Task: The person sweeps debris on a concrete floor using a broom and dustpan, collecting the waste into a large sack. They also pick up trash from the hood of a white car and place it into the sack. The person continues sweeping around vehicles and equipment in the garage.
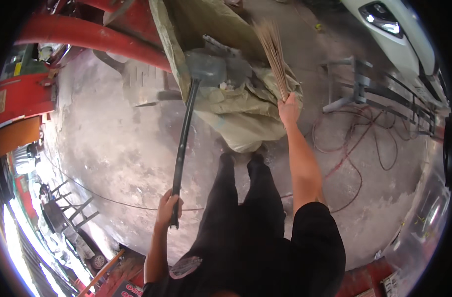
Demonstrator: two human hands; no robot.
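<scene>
My left hand (166, 208) is closed round the lower end of a long dark handle. That handle belongs to a long-handled dustpan (205, 68), whose grey pan is tipped over the mouth of a big tan woven sack (250, 119). In my right hand (289, 111) is a stick broom (274, 57), a bundle of thin brown sticks pointing away from me. The hand is beside the sack's right edge; whether it also grips the fabric I cannot tell. Some pale rubbish (228, 85) shows inside the sack near the pan, partly blurred.
A thick red metal beam (95, 42) runs along the far left. At the right lie a coiled reddish hose (352, 143) and a dark metal stand (357, 81). A white car (409, 32) is at the far right. A thin cable (112, 198) crosses the stained concrete floor (122, 148).
</scene>
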